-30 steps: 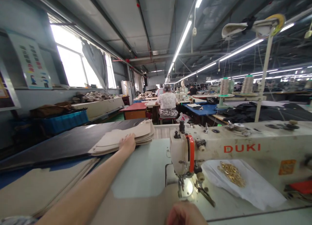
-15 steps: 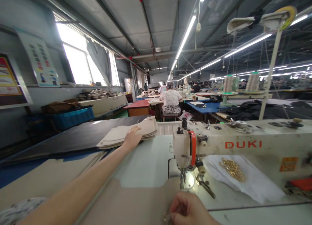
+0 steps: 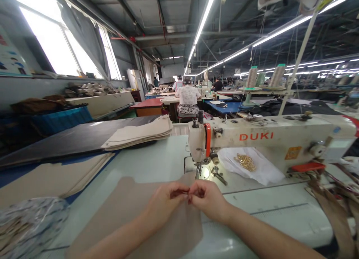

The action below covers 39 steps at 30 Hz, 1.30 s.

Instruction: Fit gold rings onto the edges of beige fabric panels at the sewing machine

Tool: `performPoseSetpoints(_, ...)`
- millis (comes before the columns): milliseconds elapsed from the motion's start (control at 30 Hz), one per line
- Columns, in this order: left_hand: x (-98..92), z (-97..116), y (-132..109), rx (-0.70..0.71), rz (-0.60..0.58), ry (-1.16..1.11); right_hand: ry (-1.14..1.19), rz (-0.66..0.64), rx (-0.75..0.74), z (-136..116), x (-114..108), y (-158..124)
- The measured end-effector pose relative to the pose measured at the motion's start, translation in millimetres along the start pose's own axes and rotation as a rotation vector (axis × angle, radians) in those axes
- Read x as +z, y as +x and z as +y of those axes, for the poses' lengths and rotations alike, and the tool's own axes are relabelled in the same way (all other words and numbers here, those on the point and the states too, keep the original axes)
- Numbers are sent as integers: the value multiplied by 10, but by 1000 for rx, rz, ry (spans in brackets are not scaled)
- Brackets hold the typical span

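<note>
Left hand (image 3: 165, 200), back from the stack (image 3: 140, 133), meets right hand (image 3: 209, 199) over the tan panel (image 3: 131, 210); both pinch a tiny item (image 3: 188, 192), fingertips together.

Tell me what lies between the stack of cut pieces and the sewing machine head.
Just bare tabletop, as the head view shows.

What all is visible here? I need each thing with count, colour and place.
sewing machine: one, cream, on the table, right
fabric piece: one, tan, flat on the table's near side
stack: one, beige, table's far left
rings: one pile, gold, on the white sheet under the machine
thread cones: two, pale, stand behind the machine
person: one, white top, seated far back
left hand: one, bare, fingers pinched against the right hand
right hand: one, bare, fingers pinched, over the fabric piece
</note>
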State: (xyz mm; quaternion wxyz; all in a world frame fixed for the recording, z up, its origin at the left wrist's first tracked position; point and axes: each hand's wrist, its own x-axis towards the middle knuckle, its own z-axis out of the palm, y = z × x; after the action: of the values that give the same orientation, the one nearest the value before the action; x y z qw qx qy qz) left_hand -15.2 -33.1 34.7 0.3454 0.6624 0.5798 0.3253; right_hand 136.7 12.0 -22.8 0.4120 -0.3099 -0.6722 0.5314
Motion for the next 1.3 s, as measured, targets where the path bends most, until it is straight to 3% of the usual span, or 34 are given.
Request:
performPoseSetpoints(233, -52, -117, 44, -33, 56, -1, -134, 58, -71, -30, 5, -16)
performPoseSetpoints(467, -68, -180, 135, -101, 82, -233, -278, 158, -128, -25, 29, 14)
performPoseSetpoints(700, -15, -225, 285, -102, 16, -222, -240, 198, -60, 16, -4, 63)
performPoseSetpoints(900, 32, -309, 317, -24, 49, -94, -245, 213, -74, 14, -24, 69)
performPoseSetpoints(1167, 32, -289, 259, 8, 105, -48, 69, 149, 47, 10, -54, 62)
performPoseSetpoints(1300, 25, -281, 254, 1, 71, -37, 68, 111, 104, 19, -87, 61)
